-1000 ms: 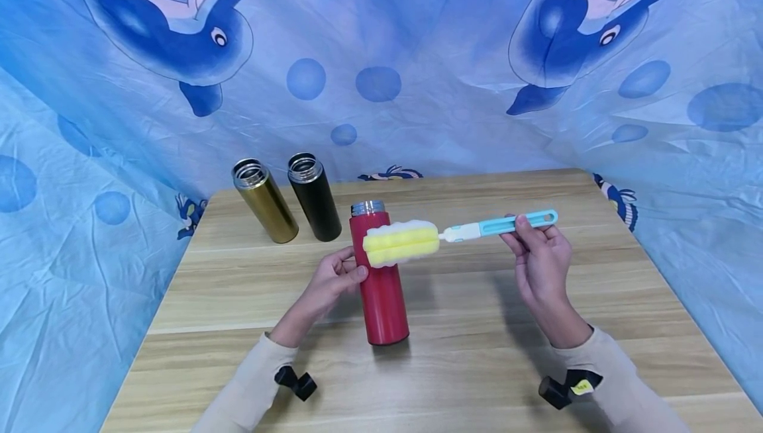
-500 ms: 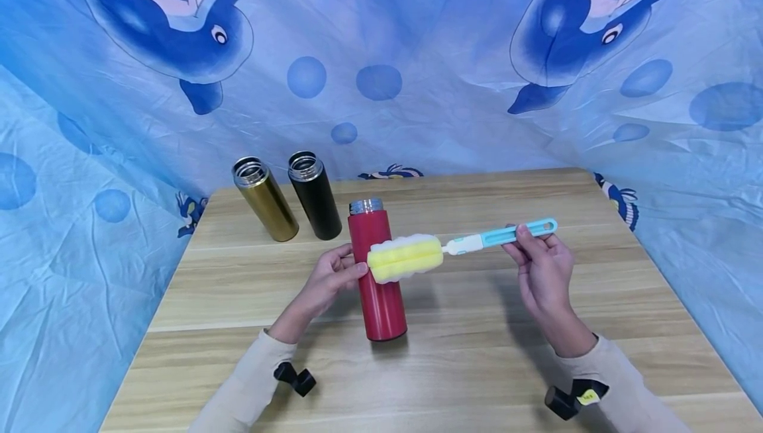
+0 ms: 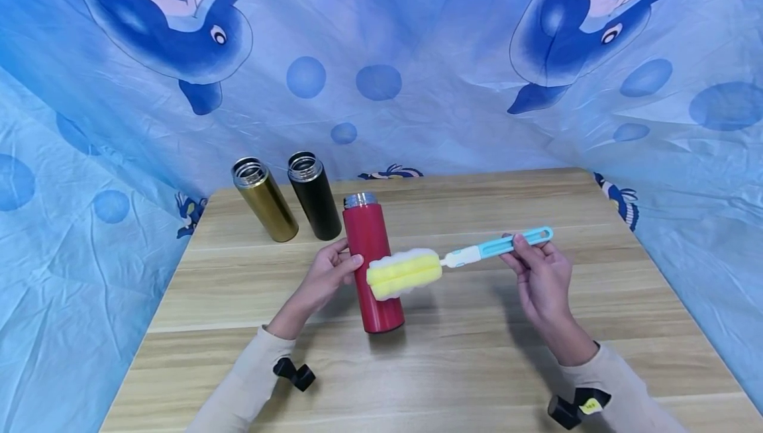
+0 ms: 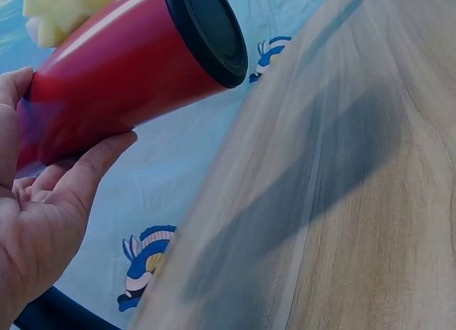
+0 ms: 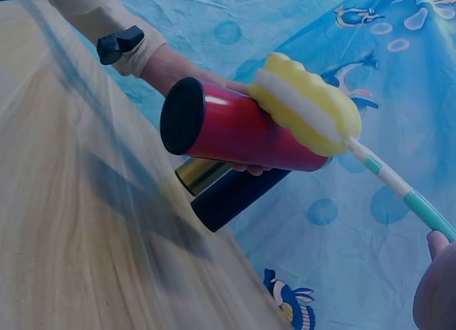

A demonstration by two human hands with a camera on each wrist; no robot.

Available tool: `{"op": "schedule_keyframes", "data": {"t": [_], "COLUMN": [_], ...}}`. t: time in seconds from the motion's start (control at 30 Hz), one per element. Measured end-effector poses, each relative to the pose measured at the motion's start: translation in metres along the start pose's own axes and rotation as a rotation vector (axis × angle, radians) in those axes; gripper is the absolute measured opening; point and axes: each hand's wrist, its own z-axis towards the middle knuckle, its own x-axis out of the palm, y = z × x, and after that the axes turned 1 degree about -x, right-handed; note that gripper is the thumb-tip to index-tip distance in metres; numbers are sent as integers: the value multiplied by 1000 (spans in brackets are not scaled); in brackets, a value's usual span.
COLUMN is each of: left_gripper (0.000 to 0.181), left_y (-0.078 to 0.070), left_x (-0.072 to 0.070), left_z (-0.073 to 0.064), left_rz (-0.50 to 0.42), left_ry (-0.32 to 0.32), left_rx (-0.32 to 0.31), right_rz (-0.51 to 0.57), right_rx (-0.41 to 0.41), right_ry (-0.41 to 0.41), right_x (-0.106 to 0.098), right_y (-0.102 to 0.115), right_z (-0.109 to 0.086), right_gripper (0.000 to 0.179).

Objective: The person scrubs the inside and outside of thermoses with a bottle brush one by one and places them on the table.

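Note:
My left hand (image 3: 324, 279) grips a red thermos bottle (image 3: 365, 234) around its middle, raised over the table with its shadow beneath. Its steel threaded mouth points up and away, without a lid; the black base (image 4: 210, 34) shows in the left wrist view. Between thumb and fingers, my right hand (image 3: 544, 279) pinches the light blue handle (image 3: 497, 245) of a bottle brush. The brush's yellow and white sponge head (image 3: 405, 273) lies across the front of the red bottle, overlapping its side in the head view. In the right wrist view the sponge (image 5: 306, 105) is at the bottle's side.
A gold bottle (image 3: 266, 201) and a black bottle (image 3: 316, 198) stand lidless at the table's back left. The wooden table (image 3: 477, 367) ends at a blue curtain (image 3: 441, 89) printed with dolphins, which rises behind and at both sides.
The sponge head has slid down along the red bottle from near its top to its middle. My left hand has lifted the bottle slightly, shifting it a little left.

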Motion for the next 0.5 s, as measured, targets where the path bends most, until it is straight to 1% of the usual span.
{"op": "schedule_keyframes", "data": {"t": [0.2,0.37,0.5], "left_gripper": [56,53,54], "left_y": [-1,0,-1], "left_x": [1,0,1], "left_z": [2,6,7], "left_rz": [-11,-38,-43], "left_ry": [-16,-1,6], "left_rx": [-3,12,10], "right_rz": [-23,-49,-78], "right_rx": [28,29,23], "right_ry": [17,50,85], "right_x": [-6,-10,-12], "right_y": [-2,-4,-6], "right_z": [-4,-8,-11], "right_gripper": [10,7,6]}}
